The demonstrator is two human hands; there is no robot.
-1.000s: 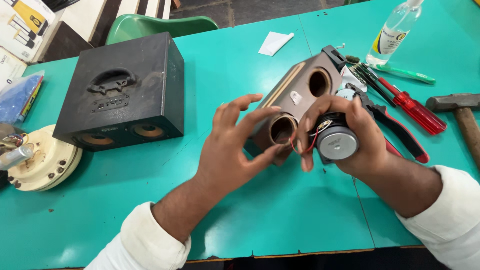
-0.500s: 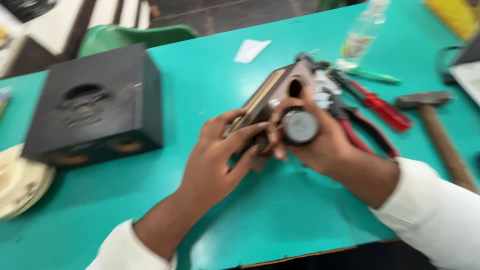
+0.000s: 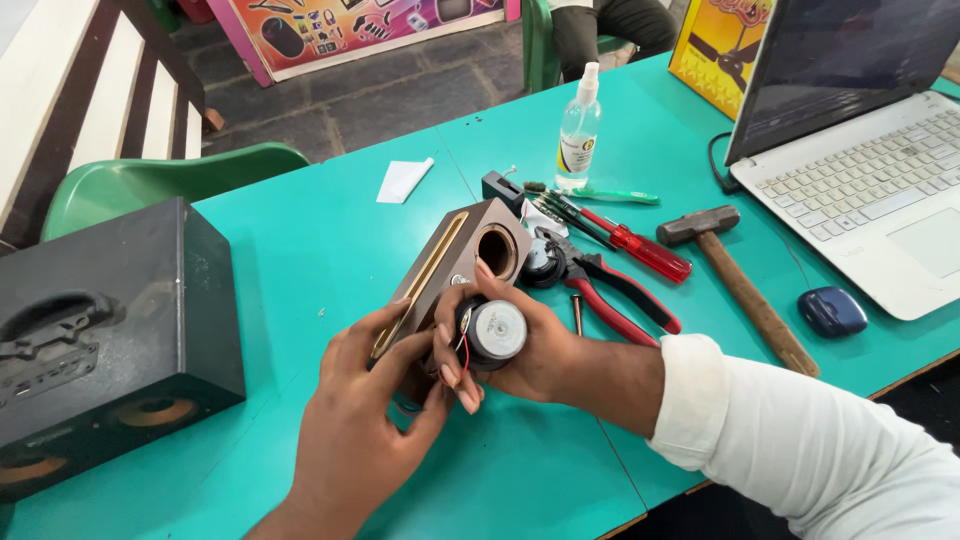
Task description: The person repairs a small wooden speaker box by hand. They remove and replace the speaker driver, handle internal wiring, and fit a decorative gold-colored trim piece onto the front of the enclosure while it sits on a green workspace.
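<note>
From the head camera, looking down, I have both hands on a small brown speaker box (image 3: 462,262) held just above the teal tabletop (image 3: 300,250) in front of me. My left hand (image 3: 365,420) cups the near end of the box from below and the side, fingers curled around its edge, grasping it. My right hand (image 3: 520,350) is closed around a small round speaker driver (image 3: 492,332) with a silver magnet back, red and black wires trailing from it into the box; the thumb and fingers wrap it at the box's near opening. The box's long axis runs away from me and slightly to the right, with the far round hole (image 3: 497,250) empty and facing up and right. The driver sits right against the near end, so my right hand is the one nearer the opening. Just beyond the box lie red-handled pliers (image 3: 600,285), a red screwdriver (image 3: 625,240), a hammer (image 3: 735,280) and a clear spray bottle (image 3: 578,130). To the left stands a large black speaker cabinet (image 3: 100,330); at right, a white laptop (image 3: 870,170) and a dark blue mouse (image 3: 832,311).
</note>
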